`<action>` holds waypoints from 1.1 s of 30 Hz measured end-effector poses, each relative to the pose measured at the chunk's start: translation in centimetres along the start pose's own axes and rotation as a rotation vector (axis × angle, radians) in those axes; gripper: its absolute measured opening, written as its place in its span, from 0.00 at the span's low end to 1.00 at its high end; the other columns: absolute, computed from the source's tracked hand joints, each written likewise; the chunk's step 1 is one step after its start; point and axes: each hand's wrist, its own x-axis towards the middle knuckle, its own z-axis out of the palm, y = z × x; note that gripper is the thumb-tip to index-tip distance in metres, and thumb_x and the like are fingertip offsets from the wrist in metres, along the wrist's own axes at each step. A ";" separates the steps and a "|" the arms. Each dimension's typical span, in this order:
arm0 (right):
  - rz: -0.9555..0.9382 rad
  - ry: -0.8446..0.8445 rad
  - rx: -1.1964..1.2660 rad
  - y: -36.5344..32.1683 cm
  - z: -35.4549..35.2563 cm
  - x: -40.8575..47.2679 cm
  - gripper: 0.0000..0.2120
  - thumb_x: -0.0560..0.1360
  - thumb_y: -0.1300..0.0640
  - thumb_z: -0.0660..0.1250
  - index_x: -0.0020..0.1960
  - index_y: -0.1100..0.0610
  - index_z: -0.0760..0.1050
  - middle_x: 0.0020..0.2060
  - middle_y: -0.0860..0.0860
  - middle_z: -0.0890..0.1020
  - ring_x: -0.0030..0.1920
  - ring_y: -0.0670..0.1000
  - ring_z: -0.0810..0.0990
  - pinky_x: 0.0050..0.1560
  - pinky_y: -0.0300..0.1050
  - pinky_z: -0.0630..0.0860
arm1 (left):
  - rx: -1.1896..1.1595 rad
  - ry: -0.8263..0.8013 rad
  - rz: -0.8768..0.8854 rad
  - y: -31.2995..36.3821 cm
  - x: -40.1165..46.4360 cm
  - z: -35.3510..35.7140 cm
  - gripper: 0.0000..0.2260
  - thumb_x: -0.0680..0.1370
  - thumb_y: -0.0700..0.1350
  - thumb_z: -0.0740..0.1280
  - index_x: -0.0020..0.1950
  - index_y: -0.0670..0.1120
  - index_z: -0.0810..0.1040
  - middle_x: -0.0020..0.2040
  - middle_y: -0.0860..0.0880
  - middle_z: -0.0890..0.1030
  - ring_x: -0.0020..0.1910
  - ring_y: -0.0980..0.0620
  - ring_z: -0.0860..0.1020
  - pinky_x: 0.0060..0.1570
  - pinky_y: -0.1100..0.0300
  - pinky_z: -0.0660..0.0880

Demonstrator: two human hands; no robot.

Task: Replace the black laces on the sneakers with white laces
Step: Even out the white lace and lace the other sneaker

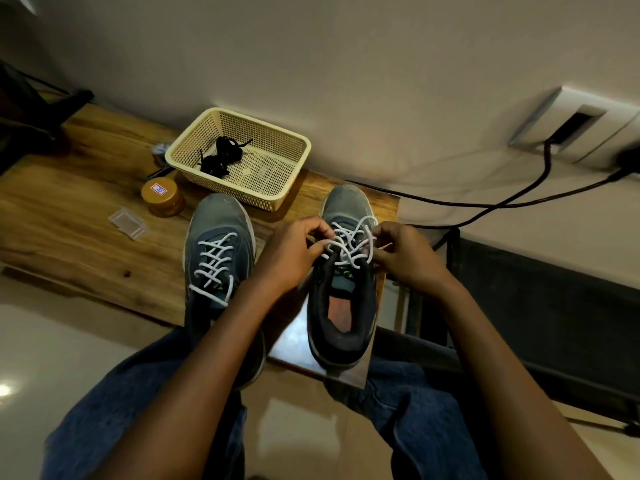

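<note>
Two grey sneakers stand on the wooden table, toes toward the basket. The right sneaker is nearer the table's right edge, just in front of the basket's right corner. The left hand pinches a white lace with curled fingers, and the right hand pinches the same lace from the other side. The left sneaker, in front of the basket's left half, already carries a white lace. The black laces lie inside the basket. A small jar stands just left of the basket.
</note>
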 end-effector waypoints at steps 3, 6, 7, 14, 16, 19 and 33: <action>0.008 0.069 -0.046 0.1 0.0 0.2 0.04 0.79 0.61 0.62 0.47 0.60 0.74 0.42 0.57 0.82 0.41 0.56 0.82 0.45 0.56 0.80 | 0.018 0.000 0.002 0.1 -0.1 -0.1 0.07 0.76 0.41 0.69 0.43 0.53 0.79 0.42 0.54 0.82 0.41 0.56 0.79 0.41 0.62 0.73; 0.047 0.070 0.108 0.0 -0.1 0.1 0.04 0.81 0.59 0.60 0.48 0.57 0.70 0.42 0.59 0.82 0.39 0.58 0.82 0.44 0.59 0.80 | 0.041 -0.003 0.006 0.2 -0.2 -0.1 0.05 0.76 0.41 0.69 0.44 0.52 0.80 0.43 0.54 0.82 0.42 0.55 0.79 0.43 0.60 0.74; 0.042 0.056 0.104 -0.1 -0.1 0.0 0.03 0.80 0.58 0.62 0.48 0.57 0.71 0.42 0.58 0.81 0.38 0.56 0.82 0.43 0.57 0.80 | 0.051 0.001 0.007 0.2 -0.2 -0.1 0.05 0.76 0.41 0.69 0.45 0.51 0.80 0.43 0.54 0.82 0.42 0.55 0.79 0.43 0.60 0.74; -0.026 0.095 -0.130 -0.1 0.1 0.1 0.09 0.79 0.60 0.62 0.41 0.53 0.71 0.34 0.47 0.77 0.37 0.49 0.78 0.37 0.43 0.73 | 0.080 0.006 0.047 0.4 -0.3 0.0 0.03 0.77 0.42 0.67 0.46 0.48 0.79 0.45 0.52 0.81 0.44 0.52 0.79 0.47 0.53 0.76; -0.009 0.089 -0.082 0.1 0.1 0.2 0.11 0.80 0.60 0.61 0.39 0.50 0.69 0.35 0.47 0.77 0.38 0.50 0.80 0.39 0.45 0.76 | 0.078 0.019 0.042 0.3 -0.2 0.0 0.02 0.79 0.43 0.63 0.49 0.48 0.75 0.47 0.48 0.81 0.46 0.48 0.78 0.48 0.49 0.75; 0.005 0.089 -0.039 0.3 0.1 0.2 0.09 0.80 0.60 0.61 0.42 0.51 0.71 0.38 0.47 0.79 0.38 0.48 0.80 0.35 0.41 0.76 | 0.008 0.047 0.016 0.2 0.0 -0.2 0.00 0.80 0.44 0.60 0.50 0.48 0.70 0.46 0.46 0.78 0.45 0.44 0.77 0.48 0.46 0.75; 0.016 0.070 -0.053 -0.1 0.0 -0.1 0.12 0.79 0.60 0.62 0.39 0.48 0.70 0.42 0.52 0.82 0.43 0.54 0.82 0.47 0.54 0.80 | -0.104 0.052 -0.036 0.6 0.0 0.5 0.04 0.77 0.36 0.66 0.49 0.43 0.79 0.44 0.50 0.81 0.43 0.55 0.79 0.43 0.68 0.73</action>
